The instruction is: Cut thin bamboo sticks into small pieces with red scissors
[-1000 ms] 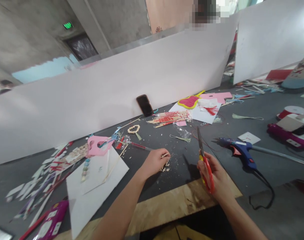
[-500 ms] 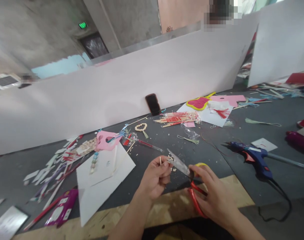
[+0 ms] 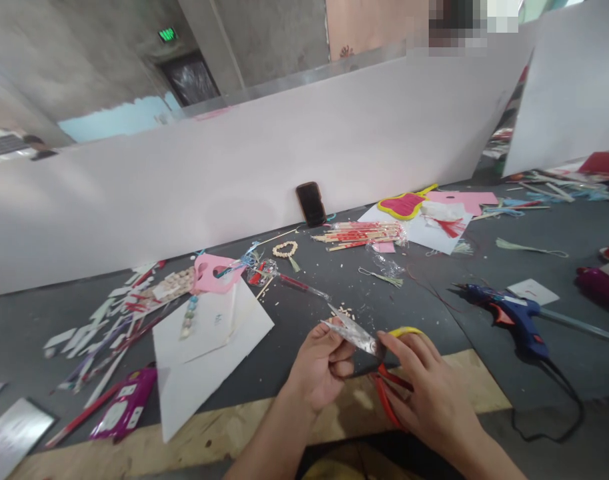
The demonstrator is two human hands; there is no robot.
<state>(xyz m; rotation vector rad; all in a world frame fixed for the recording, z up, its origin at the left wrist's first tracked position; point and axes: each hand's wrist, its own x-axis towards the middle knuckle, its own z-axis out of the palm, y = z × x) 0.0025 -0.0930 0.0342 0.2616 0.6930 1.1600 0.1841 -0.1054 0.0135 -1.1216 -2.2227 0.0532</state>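
My right hand [image 3: 424,393] grips red and yellow handled scissors [image 3: 371,350] with the blades pointing left and slightly parted. My left hand [image 3: 321,363] is closed in a pinch right at the blade tips, holding something small that I cannot make out. Both hands hover over the near edge of the dark grey table [image 3: 334,293], above a strip of bare plywood [image 3: 264,427]. Small pale cut bits [image 3: 347,312] lie scattered on the table just beyond the hands.
A blue glue gun [image 3: 509,317] with its black cord lies to the right. White paper sheets [image 3: 204,353] and a pink cutout [image 3: 214,272] sit to the left, a bundle of sticks [image 3: 364,235] and a phone [image 3: 311,203] farther back against a white partition [image 3: 234,173].
The scissors swung from upright at the right down to level, pointing left. My left hand lifted off the table and met the blades, with both hands drawing nearer to me.
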